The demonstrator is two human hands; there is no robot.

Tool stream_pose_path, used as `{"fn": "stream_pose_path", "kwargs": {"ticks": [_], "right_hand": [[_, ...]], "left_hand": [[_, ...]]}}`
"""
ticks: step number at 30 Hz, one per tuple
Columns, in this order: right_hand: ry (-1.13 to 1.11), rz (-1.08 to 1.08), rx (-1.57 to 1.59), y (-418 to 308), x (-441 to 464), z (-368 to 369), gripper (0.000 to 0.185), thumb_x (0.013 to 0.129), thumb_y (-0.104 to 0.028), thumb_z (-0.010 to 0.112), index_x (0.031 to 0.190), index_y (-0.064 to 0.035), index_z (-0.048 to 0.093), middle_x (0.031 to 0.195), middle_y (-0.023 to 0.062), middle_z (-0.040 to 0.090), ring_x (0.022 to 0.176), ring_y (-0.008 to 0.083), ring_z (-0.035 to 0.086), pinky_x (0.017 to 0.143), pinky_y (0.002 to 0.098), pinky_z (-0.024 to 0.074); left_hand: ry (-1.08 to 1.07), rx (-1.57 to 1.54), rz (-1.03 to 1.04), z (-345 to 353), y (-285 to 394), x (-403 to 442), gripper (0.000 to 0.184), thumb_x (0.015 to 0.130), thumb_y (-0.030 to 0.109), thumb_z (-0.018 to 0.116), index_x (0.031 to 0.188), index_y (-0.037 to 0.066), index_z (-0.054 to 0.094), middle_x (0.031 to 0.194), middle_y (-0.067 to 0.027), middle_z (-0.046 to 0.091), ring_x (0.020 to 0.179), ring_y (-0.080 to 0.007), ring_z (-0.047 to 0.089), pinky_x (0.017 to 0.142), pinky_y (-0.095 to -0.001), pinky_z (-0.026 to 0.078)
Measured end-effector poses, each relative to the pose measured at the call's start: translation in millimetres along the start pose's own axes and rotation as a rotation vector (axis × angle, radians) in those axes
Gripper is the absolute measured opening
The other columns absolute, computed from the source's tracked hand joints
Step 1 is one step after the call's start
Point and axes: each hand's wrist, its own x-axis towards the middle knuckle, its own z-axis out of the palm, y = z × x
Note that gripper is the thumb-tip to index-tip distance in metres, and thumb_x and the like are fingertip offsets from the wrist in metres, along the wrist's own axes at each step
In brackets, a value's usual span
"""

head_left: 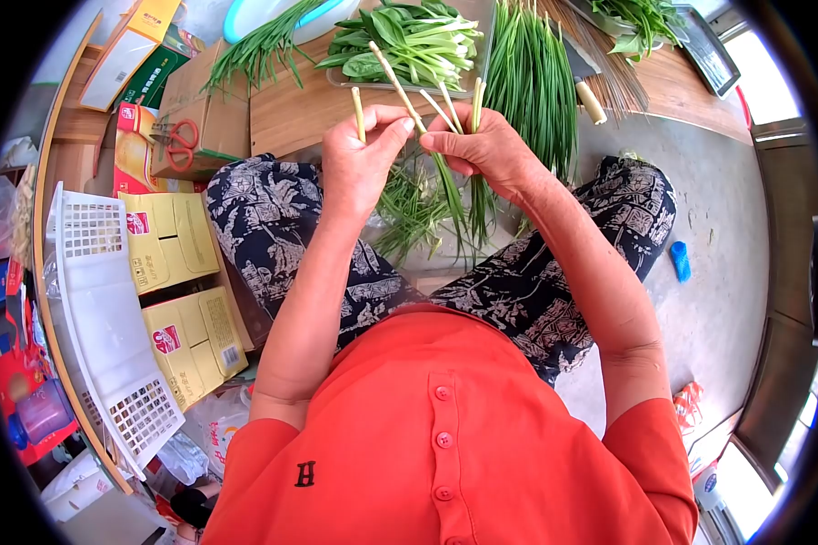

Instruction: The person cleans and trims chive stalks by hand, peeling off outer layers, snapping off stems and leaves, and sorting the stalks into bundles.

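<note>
My left hand (pixel 364 159) is closed in a pinch, with a short pale stalk end standing up out of its curled fingers. Its thumb and fingertips meet a longer, brownish-pale stem (pixel 391 77) that slants up between both hands. My right hand (pixel 482 150) is wrapped round several chives (pixel 452 200), pale ends upward and green leaves hanging down between my knees. Below, loose green trimmings (pixel 404 213) lie in a heap. Ahead stand a tray of leafy greens (pixel 409 41) and a large bunch of long chives (pixel 532 82).
A wooden board (pixel 291 113) carries the vegetables, with a knife (pixel 591 100) at its right. To my left are red scissors (pixel 182 145), cardboard boxes (pixel 173 241) and a white plastic rack (pixel 109 300). A blue object (pixel 680 261) lies on the floor at right.
</note>
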Motion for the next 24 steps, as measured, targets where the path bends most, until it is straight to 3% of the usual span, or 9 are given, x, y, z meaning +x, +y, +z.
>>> {"fn": "stream_pose_path", "kwargs": {"ticks": [2, 10, 14, 18, 20, 22, 24], "right_hand": [[0.002, -0.012, -0.011, 0, 0, 0, 0.016, 0.082, -0.016, 0.072, 0.085, -0.006, 0.06, 0.065, -0.0036, 0.055, 0.049, 0.0037, 0.04, 0.043, 0.0184, 0.0287], [0.136, -0.198, -0.264, 6, 1, 4, 0.014, 0.079, -0.011, 0.073, 0.077, -0.0051, 0.061, 0.066, -0.0031, 0.056, 0.056, 0.0039, 0.046, 0.049, 0.02, 0.0371], [0.114, -0.11, -0.206, 3, -1, 5, 0.015, 0.079, -0.012, 0.074, 0.078, -0.0053, 0.06, 0.065, -0.0034, 0.055, 0.054, 0.0041, 0.045, 0.048, 0.02, 0.0363], [0.054, -0.008, -0.041, 0, -2, 4, 0.017, 0.08, -0.014, 0.074, 0.082, -0.0064, 0.059, 0.064, -0.0039, 0.053, 0.051, 0.0041, 0.042, 0.045, 0.0194, 0.0316], [0.048, -0.002, -0.048, 1, -1, 4, 0.016, 0.08, -0.014, 0.073, 0.085, -0.0074, 0.059, 0.064, -0.004, 0.053, 0.05, 0.0039, 0.041, 0.044, 0.0188, 0.0293], [0.059, 0.012, -0.071, 1, 0, 4, 0.016, 0.081, -0.013, 0.072, 0.084, -0.0074, 0.058, 0.065, -0.004, 0.052, 0.05, 0.0039, 0.041, 0.044, 0.0189, 0.0286], [0.053, 0.01, -0.073, -1, -2, 7, 0.016, 0.081, -0.014, 0.072, 0.083, -0.0065, 0.058, 0.064, -0.0036, 0.052, 0.05, 0.0045, 0.041, 0.044, 0.0194, 0.0292]], "left_hand": [[0.023, 0.026, 0.007, 0, -4, 1, 0.011, 0.084, 0.006, 0.066, 0.091, -0.002, 0.068, 0.078, -0.0014, 0.066, 0.07, -0.0051, 0.059, 0.063, -0.0201, 0.048], [0.109, 0.095, 0.028, 6, -5, 0, 0.009, 0.081, 0.006, 0.066, 0.086, -0.001, 0.068, 0.072, 0.0, 0.065, 0.064, -0.0036, 0.056, 0.059, -0.0205, 0.045], [0.126, 0.235, 0.063, 4, -1, 1, 0.008, 0.08, 0.007, 0.064, 0.08, 0.0, 0.066, 0.067, 0.0015, 0.063, 0.061, -0.003, 0.054, 0.056, -0.0205, 0.043], [0.191, 0.183, 0.105, 0, -3, 5, 0.007, 0.082, 0.008, 0.062, 0.08, 0.001, 0.064, 0.067, 0.0031, 0.06, 0.058, -0.0033, 0.051, 0.053, -0.0201, 0.041], [0.145, -0.127, -0.093, -5, 2, 4, 0.009, 0.084, 0.011, 0.063, 0.086, 0.003, 0.065, 0.07, 0.0038, 0.059, 0.056, -0.0023, 0.047, 0.049, -0.0193, 0.037], [0.038, -0.054, -0.076, 1, 1, 0, 0.017, 0.087, 0.02, 0.067, 0.093, 0.004, 0.066, 0.072, 0.004, 0.058, 0.055, -0.0007, 0.043, 0.048, -0.0171, 0.032], [-0.086, -0.105, -0.095, 4, -3, -2, 0.021, 0.088, 0.02, 0.064, 0.099, 0.002, 0.062, 0.07, 0.0048, 0.053, 0.051, 0.0001, 0.037, 0.043, -0.0162, 0.024]]}}
